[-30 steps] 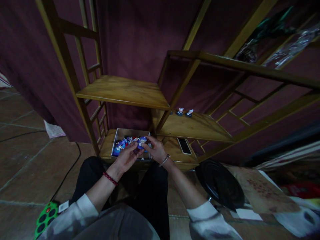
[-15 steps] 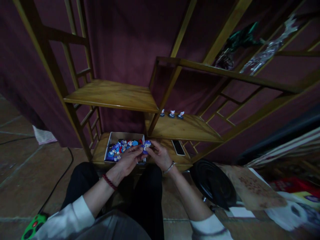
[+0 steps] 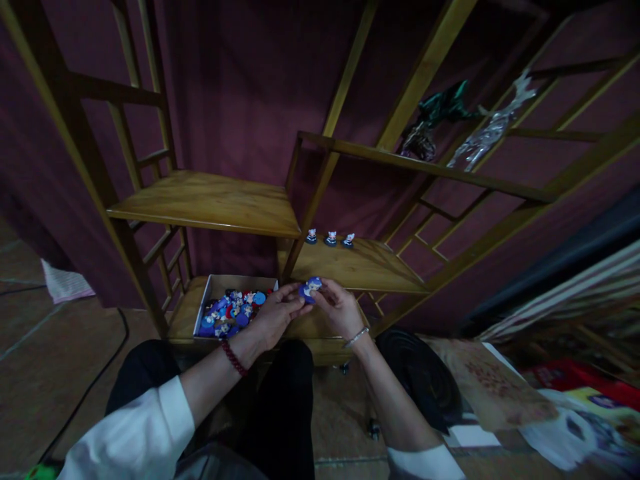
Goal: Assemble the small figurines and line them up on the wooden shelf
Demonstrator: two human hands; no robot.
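Note:
A small purple-and-white figurine (image 3: 312, 288) is held between my two hands, in front of the lower right shelf. My left hand (image 3: 280, 313) has its fingers closed on the figurine's left side and base. From the other side, the thumb and fingers of my right hand (image 3: 337, 307) pinch it. To the left, a white box (image 3: 214, 283) stands on the bottom board, holding a heap of small blue, purple and red figurines (image 3: 235, 310). Three small white-and-dark figurines (image 3: 330, 239) stand in a row on the lower right shelf (image 3: 370, 263).
An upper left shelf (image 3: 215, 200) juts out above the box. Slanting wooden posts (image 3: 317, 190) divide the shelving. Crinkled foil-like wrap (image 3: 493, 130) lies on the upper right ledge. Right of my legs are a round black object (image 3: 420, 373) and a plastic bag (image 3: 560, 433).
Both hands have moved slightly right and up with the figurine, away from the box. The camera view has shifted, and my right hand now covers the phone on the bottom board.

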